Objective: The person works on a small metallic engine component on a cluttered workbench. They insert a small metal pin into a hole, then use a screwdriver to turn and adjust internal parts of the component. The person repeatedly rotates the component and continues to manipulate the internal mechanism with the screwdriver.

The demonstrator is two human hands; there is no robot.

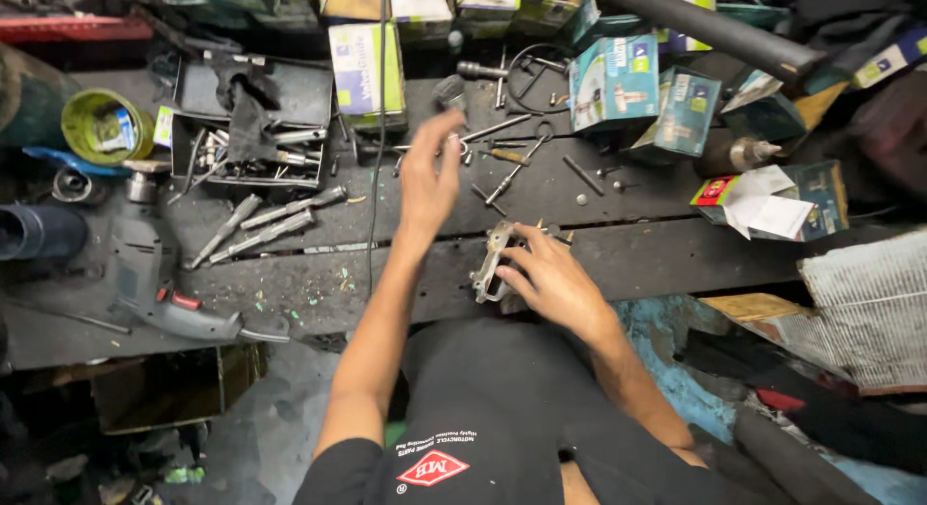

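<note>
At 6 o'clock your right hand (550,278) rests on a dull grey cast-metal part (494,264), rough and unpolished. Under it the wooden workbench (290,293) looks dark, matt and stained. At 9 o'clock lies a grey plastic drill (154,278) with a dusty, matt shell. At 10 o'clock steel sockets (266,220) shine faintly beside a black metal tray (304,99). At 1 o'clock you see glossy cardboard boxes (618,80).

My right hand (552,278) rests on the metal bracket part (494,264) at the workbench (628,264) near edge. Left hand (430,172) hovers behind it. Power drill (159,273) lies far left; tool tray (246,128) behind drill; cartons (628,80) back right.
</note>
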